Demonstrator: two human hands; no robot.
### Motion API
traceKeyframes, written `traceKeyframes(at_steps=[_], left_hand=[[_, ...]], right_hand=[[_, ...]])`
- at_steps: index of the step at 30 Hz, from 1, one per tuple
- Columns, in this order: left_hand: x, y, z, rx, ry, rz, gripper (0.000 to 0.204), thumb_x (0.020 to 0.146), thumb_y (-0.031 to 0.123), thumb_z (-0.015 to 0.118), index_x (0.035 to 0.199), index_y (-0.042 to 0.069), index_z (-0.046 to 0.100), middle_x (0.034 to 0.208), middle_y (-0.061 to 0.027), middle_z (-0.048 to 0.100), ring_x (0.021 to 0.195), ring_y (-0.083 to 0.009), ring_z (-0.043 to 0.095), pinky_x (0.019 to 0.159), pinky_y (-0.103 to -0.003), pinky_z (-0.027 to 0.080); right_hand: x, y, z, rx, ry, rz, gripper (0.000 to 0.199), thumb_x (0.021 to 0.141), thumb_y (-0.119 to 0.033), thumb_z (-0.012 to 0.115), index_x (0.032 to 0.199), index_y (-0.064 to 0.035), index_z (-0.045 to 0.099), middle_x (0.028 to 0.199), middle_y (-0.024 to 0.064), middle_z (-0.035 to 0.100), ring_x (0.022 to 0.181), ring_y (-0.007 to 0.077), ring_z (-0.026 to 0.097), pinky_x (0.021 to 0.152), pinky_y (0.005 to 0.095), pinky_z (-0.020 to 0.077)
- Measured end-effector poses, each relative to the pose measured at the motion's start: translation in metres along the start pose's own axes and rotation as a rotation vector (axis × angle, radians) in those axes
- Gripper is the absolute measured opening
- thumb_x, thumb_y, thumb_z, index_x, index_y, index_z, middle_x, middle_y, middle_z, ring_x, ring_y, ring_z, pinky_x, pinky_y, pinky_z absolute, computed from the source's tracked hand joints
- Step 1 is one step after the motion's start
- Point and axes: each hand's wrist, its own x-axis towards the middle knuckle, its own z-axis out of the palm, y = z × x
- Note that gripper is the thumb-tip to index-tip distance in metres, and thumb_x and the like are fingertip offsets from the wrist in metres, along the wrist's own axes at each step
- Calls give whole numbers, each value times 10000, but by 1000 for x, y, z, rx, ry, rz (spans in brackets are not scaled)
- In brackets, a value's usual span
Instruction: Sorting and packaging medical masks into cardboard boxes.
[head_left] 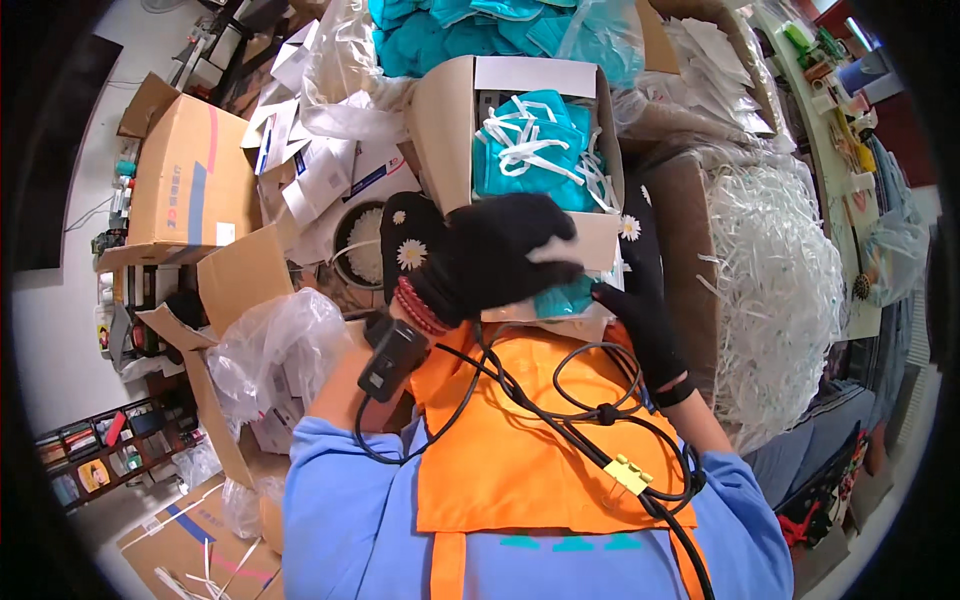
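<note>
A teal fabric face mask (562, 296) sits between both gloved hands, just in front of an open cardboard box (446, 120) filled with more teal masks with white ear loops (528, 140). The left hand (500, 255), in a black glove, curls over the mask's top, fingers clasped on it. The right hand (640, 300), also black-gloved, pinches its lower edge. A heap of white loop strips (775, 290) lies to the right, crumpled clear plastic bags (265, 345) to the left.
</note>
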Motion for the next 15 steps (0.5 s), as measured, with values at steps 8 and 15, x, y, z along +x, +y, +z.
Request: traceKeyframes(at_steps=[8,15], left_hand=[[-21,-25,46,46,-32,-167,116,865,130,645,964,75,669,934,-117,650,885,-309,651,785,-407,532],[-13,-52,38,-175,-76,-184,165,868,68,615,1006,46,703,976,-131,698,935,-272,679,838,-344,533]], right_hand=[[-4,24,-13,161,-120,267,620,757,22,695,1349,-13,514,1249,112,620,1147,214,591,996,343,458],[-61,-6,-32,16,-7,305,670,735,-7,685,1366,-12,458,1275,116,580,1155,221,566,969,322,466]])
